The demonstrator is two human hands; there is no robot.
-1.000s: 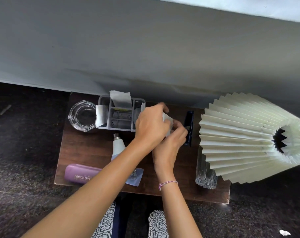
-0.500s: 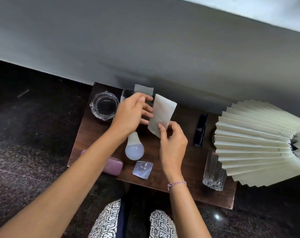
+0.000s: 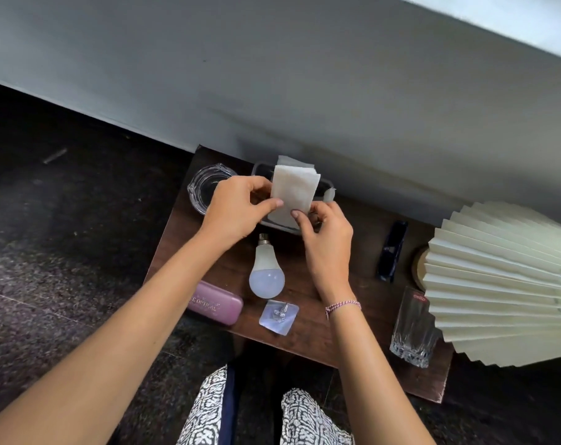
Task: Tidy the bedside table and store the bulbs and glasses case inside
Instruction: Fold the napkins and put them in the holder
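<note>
Pinching a folded napkin (image 3: 293,194) with the left hand (image 3: 237,208) at its left edge and the right hand (image 3: 327,242) at its lower edge, close together, above a grey organiser (image 3: 260,170) at the back of the bedside table (image 3: 369,316). Lying on the tabletop just below both hands: a white bulb (image 3: 266,271), cap toward the organiser. Resting beside it at the front left edge: a closed purple glasses case (image 3: 214,303).

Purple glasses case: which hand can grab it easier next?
Probably the left hand. The purple glasses case lies right beside the left forearm, while the right hand is beyond the bulb. Both hands pinch the folded tissue now.
</note>
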